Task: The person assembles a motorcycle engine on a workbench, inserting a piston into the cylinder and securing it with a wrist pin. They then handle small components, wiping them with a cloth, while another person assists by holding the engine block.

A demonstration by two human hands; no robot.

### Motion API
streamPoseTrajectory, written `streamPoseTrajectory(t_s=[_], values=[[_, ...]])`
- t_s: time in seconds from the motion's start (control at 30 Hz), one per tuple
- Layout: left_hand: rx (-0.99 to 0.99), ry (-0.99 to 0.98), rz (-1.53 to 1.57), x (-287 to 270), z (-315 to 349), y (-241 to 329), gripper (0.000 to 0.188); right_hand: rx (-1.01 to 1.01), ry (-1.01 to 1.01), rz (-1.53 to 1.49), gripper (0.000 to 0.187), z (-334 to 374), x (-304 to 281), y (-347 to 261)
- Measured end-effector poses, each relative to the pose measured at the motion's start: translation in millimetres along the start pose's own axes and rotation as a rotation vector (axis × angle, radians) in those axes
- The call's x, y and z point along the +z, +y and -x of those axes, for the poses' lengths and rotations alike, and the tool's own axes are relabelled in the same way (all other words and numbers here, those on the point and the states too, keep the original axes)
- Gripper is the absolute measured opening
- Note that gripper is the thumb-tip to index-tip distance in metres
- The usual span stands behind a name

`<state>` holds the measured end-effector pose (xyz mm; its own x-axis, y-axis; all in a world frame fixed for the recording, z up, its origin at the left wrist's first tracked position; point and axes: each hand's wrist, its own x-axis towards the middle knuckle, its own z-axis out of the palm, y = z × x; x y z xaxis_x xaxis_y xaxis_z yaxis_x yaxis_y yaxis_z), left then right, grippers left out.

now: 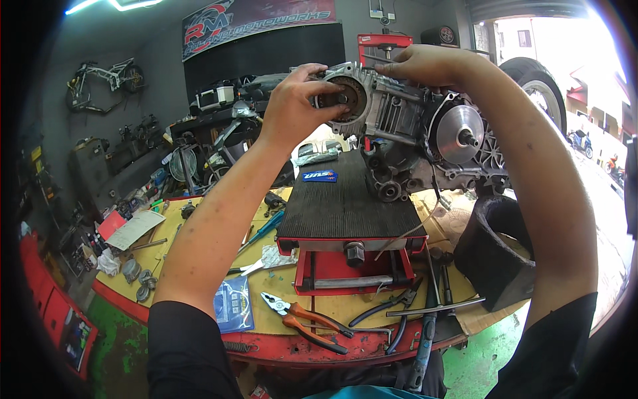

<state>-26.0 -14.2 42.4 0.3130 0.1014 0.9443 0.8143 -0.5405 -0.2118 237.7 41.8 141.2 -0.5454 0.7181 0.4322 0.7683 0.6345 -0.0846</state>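
Workbench [272, 326] below; left hand [292, 105] curls onto engine [397, 106].

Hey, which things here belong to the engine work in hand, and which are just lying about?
In hand:
engine
left hand, at its round end opening
right hand, at its upper side

Apparently lying about:
orange-handled pliers
coiled spring
blue packet
papers

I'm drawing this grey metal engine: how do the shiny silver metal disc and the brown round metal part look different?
The shiny silver metal disc is bright; the brown round metal part is dull. The disc looks bigger than the brown part. The left hand is at the brown part; no hand touches the disc. Both are round parts of the engine.
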Motion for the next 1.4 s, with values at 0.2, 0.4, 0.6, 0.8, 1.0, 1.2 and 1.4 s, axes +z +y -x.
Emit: streamPoseTrajectory(t_s=[0.2,0.4,0.6,0.8,1.0,1.2,1.4], values=[[0.009,-0.013,-0.005,0.2,0.7,-4.2,0.036,0.088,-0.029,0.172,0.074,2.9,0.3,-19.0],[0.037,-0.007,-0.049,0.4,1.4,-3.7,0.035,-0.177,0.374,0.455,0.060,15.1,7.2,-30.2],[0.076,-0.010,-0.113,-1.8,5.1,-10.9,0.033,-0.685,0.539,0.296,0.019,41.2,24.8,-54.7],[0.044,-0.008,-0.061,1.0,6.5,-9.2,0.030,-0.859,0.471,0.591,0.032,29.7,39.6,-54.7],[0.032,0.030,-0.061,2.6,7.7,-11.3,0.031,-0.896,0.457,0.668,0.026,19.8,50.1,-49.5],[0.083,-0.002,-0.115,-0.8,8.2,-13.6,0.035,-0.787,0.515,0.680,0.020,16.1,60.5,-55.1],[0.123,-0.093,-0.131,-9.4,11.3,-14.1,0.046,-0.722,0.582,0.629,0.020,20.8,68.7,-57.5]])
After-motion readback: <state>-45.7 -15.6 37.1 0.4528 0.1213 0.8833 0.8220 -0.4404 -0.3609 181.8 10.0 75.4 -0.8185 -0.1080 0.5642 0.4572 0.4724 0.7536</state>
